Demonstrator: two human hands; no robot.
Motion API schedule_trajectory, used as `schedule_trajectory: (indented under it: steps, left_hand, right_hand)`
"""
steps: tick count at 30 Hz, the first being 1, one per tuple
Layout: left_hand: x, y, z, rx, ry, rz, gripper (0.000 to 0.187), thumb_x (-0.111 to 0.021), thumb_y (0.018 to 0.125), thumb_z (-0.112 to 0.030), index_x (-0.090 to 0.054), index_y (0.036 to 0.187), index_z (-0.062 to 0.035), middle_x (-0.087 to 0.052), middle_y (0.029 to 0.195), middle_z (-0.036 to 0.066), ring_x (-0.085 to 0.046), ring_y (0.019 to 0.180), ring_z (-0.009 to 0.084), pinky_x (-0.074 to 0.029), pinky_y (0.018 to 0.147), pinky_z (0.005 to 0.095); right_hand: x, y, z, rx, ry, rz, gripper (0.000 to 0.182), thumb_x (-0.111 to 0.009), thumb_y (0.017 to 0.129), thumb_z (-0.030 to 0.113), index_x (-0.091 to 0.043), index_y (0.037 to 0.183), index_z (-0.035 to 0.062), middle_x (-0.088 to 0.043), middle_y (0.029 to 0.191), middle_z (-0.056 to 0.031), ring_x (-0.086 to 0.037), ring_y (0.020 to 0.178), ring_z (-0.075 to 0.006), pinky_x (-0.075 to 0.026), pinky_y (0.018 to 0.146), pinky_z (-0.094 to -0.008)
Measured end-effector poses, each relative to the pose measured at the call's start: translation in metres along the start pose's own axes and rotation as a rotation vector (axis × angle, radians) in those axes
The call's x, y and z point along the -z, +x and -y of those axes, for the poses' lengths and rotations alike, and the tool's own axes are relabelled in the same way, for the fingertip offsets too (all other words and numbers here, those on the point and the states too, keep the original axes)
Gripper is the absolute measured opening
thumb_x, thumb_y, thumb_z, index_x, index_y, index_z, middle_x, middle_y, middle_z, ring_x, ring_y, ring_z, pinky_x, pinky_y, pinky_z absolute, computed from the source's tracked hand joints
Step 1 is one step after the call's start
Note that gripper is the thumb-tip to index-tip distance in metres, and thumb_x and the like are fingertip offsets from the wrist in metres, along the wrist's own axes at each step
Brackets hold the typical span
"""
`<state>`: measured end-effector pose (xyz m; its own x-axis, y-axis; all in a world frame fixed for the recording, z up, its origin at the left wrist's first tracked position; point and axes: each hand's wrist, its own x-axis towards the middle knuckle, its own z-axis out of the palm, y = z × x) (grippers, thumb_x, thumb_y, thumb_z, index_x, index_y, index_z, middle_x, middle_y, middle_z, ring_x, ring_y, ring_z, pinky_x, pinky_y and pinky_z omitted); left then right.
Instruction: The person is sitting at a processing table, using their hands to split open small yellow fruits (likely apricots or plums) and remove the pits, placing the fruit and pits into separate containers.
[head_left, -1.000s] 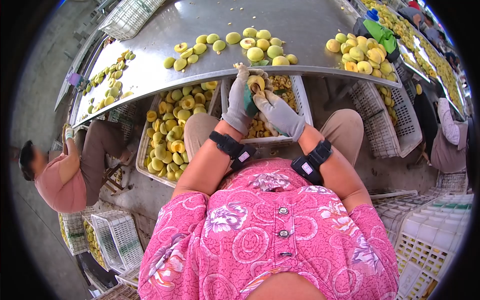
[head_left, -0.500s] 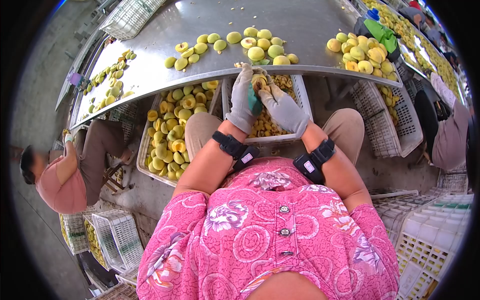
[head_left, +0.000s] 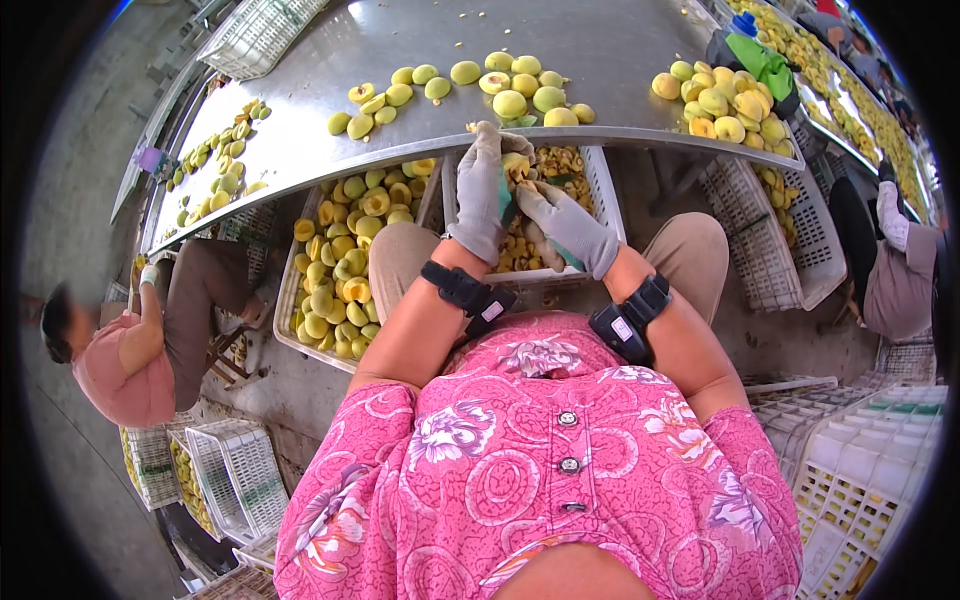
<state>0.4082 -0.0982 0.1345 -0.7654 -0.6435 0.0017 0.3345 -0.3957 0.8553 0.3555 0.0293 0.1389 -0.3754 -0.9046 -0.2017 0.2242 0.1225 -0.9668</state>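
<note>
Both my hands wear pale work gloves and meet just in front of the table edge. My left hand (head_left: 482,195) is closed around a yellow peach (head_left: 516,166), partly hidden by the fingers. Close beside it, my right hand (head_left: 572,228) has its fingers bent toward the fruit; whatever it grips is hidden. Under the hands stands a white crate (head_left: 611,190) with small yellow fruit pieces (head_left: 518,250). To its left, another crate (head_left: 284,312) holds many peach halves (head_left: 340,265). On the metal table (head_left: 400,40) ahead lie whole and halved peaches (head_left: 510,103).
A peach pile (head_left: 725,103) sits at the table's right, beside a green bag (head_left: 762,66). A white basket (head_left: 262,38) stands at the far left. Co-workers sit left (head_left: 125,360) and right (head_left: 900,285). Stacked crates (head_left: 870,480) are at my right side.
My right hand has moved slightly down and away from the left, its fingers lower over the crate. The peach stays in my left hand. The right co-worker's arm has shifted.
</note>
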Motion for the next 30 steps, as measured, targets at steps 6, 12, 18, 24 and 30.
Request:
schedule_trajectory:
  steps: [6,12,18,24,30]
  left_hand:
    - [0.007,0.004,-0.008,0.181,-0.094,0.137,0.055,-0.047,0.095,-0.053,-0.061,0.086,-0.0007,-0.063,0.080,0.013,-0.061,0.072,0.0225,-0.054,0.068,0.0355]
    - [0.008,0.000,-0.014,0.266,0.009,0.144,0.056,-0.044,0.099,-0.048,-0.062,0.077,-0.0005,-0.065,0.077,0.012,-0.062,0.070,0.0194,-0.052,0.064,0.0321]
    - [0.009,-0.005,-0.014,0.174,0.157,0.082,0.056,-0.045,0.098,-0.049,-0.062,0.075,-0.0011,-0.065,0.075,0.012,-0.061,0.067,0.0193,-0.051,0.064,0.0315]
    - [0.015,-0.008,-0.017,0.155,0.270,0.282,0.057,-0.048,0.096,-0.051,-0.064,0.074,-0.0004,-0.065,0.074,0.012,-0.062,0.068,0.0195,-0.051,0.066,0.0310]
    - [0.028,-0.011,-0.015,0.104,0.368,0.382,0.061,-0.050,0.094,-0.053,-0.064,0.070,0.0006,-0.066,0.072,0.013,-0.064,0.070,0.0195,-0.052,0.068,0.0307]
  right_hand:
    - [0.005,-0.003,0.001,-0.155,0.177,0.151,0.028,-0.048,0.098,0.041,-0.049,0.094,0.0143,-0.045,0.056,0.0037,-0.037,0.035,-0.0070,-0.029,0.030,-0.0256]
    - [0.006,-0.007,0.000,-0.233,0.251,0.244,0.031,-0.048,0.097,0.045,-0.048,0.094,0.0140,-0.042,0.055,0.0043,-0.036,0.034,-0.0078,-0.029,0.029,-0.0256]
    - [0.002,-0.006,-0.007,-0.137,0.182,0.184,0.036,-0.048,0.097,0.048,-0.048,0.094,0.0121,-0.040,0.055,0.0054,-0.034,0.035,-0.0056,-0.025,0.031,-0.0231]
    - [0.004,-0.012,-0.007,-0.366,0.330,0.321,0.039,-0.049,0.095,0.052,-0.050,0.099,0.0133,-0.035,0.055,0.0085,-0.029,0.035,-0.0039,-0.022,0.032,-0.0225]
    - [0.001,-0.012,-0.011,-0.430,0.449,0.428,0.041,-0.048,0.095,0.054,-0.051,0.098,0.0136,-0.033,0.054,0.0088,-0.025,0.034,-0.0034,-0.018,0.031,-0.0223]
